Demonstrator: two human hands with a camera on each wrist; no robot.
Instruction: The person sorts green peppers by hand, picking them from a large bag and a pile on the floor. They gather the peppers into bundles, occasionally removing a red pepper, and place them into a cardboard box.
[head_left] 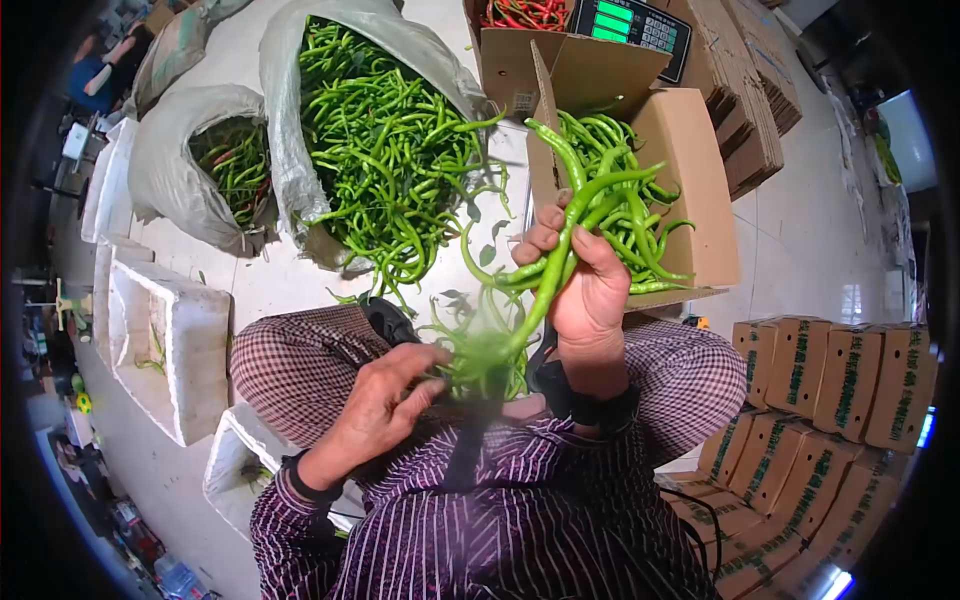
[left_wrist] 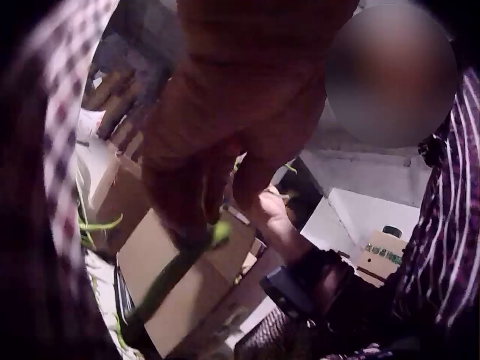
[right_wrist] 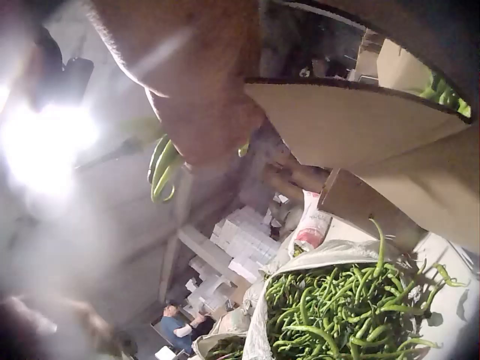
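Nearest, between the bent knees in checked trousers (head_left: 285, 370), the left hand (head_left: 380, 400) reaches toward loose green peppers (head_left: 485, 355) blurred in the head view; its fingers are half bent with the thumb apart, and the left wrist view shows a dark green pepper (left_wrist: 169, 277) at the fingertips, though I cannot tell whether it is pinched; the right hand (head_left: 592, 300), a little farther out, has thumb and fingers closed round a small bunch of long green chili peppers (head_left: 547, 290), apparently so that the pods lie together as one bundle.

Just beyond that hand stands an open cardboard box (head_left: 690, 180), part filled with similar chilies (head_left: 625, 215), probably set there for a short reach; left of it a large pale sack (head_left: 285, 140) lies with its mouth toward the knees, likely to keep its heap of green chilies (head_left: 385, 150) handy; beside it slumps a smaller sack (head_left: 160, 165); farther off, a digital scale (head_left: 645, 30) stands near red chilies (head_left: 525, 12).
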